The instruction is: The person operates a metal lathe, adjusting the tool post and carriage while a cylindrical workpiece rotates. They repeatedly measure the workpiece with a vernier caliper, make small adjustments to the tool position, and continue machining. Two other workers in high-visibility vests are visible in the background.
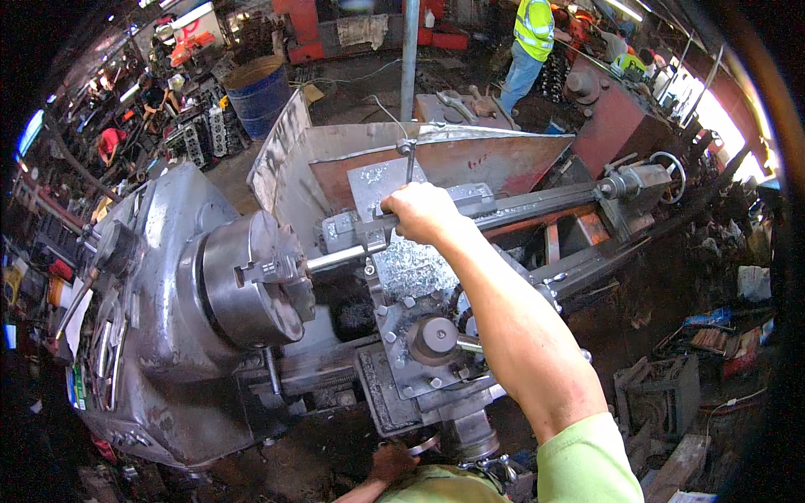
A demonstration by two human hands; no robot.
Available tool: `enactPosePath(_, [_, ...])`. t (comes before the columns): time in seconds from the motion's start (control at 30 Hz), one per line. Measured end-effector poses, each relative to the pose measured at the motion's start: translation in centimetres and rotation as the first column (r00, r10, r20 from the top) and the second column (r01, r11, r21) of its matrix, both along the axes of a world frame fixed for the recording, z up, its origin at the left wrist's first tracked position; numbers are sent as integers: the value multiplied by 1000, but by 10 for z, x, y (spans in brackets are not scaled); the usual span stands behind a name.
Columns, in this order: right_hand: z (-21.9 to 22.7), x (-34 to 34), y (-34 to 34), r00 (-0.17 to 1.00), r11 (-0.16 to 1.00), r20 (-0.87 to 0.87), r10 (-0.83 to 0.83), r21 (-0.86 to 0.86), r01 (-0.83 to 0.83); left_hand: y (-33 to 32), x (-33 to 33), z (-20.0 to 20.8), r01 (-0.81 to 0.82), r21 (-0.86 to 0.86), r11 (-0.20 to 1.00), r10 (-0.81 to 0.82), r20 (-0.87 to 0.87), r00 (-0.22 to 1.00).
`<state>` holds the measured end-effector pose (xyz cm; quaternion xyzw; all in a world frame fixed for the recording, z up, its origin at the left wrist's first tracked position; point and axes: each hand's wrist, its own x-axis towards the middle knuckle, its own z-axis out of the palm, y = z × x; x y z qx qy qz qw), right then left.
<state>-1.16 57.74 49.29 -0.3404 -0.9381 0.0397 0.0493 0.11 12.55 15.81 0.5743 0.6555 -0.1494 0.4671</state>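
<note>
My right hand (426, 215) reaches across a metal lathe, its fingers curled down at a dark flat metal bar (375, 225) beside the end of a bright round shaft (335, 256). Whether the fingers wrap fully round the bar is hidden. The shaft juts from the large chuck (256, 281) on the left. Low in the view, my left hand (392, 462) lies in shade with its fingers at the rim of a small handwheel (424, 445). Metal chips cover the carriage plate (419, 272) under my right forearm, and a round bolted knob (436, 337) sits nearer me.
The grey headstock (172, 251) fills the left side. Lathe rails run right to the tailstock (633, 189). A rusty splash guard (453, 159) and a vertical post (409, 59) stand behind. A person in a yellow vest (533, 29) stands farther back, near a blue drum (257, 101).
</note>
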Motion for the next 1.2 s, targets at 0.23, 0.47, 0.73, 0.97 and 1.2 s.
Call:
enactPosePath(0.23, [-6, 0, 0, 996, 999, -92, 20, 46, -16, -8, -28, 15, -125, 36, 992, 109, 295, 949])
enactPosePath(0.47, [-7, 1, 1, 998, 999, -63, 17, 35, -15, -4, -54, 20, -27, -5, 1000, 27, 311, 950])
enactPosePath(0.73, [-3, 0, 0, 999, 1000, -31, -12, -23, 11, 10, -20, 3, 23, -124, 992, 7, 233, 972])
enactPosePath(0.97, [-6, -1, 2, 999, 1000, -45, -19, -16, 19, 19, 6, 7, -12, 5, 1000, 11, 112, 994])
enactPosePath(1.2, [-8, -2, 3, 998, 999, -60, -35, -18, 34, 17, -3, 30, -75, 115, 991, 56, 164, 985])
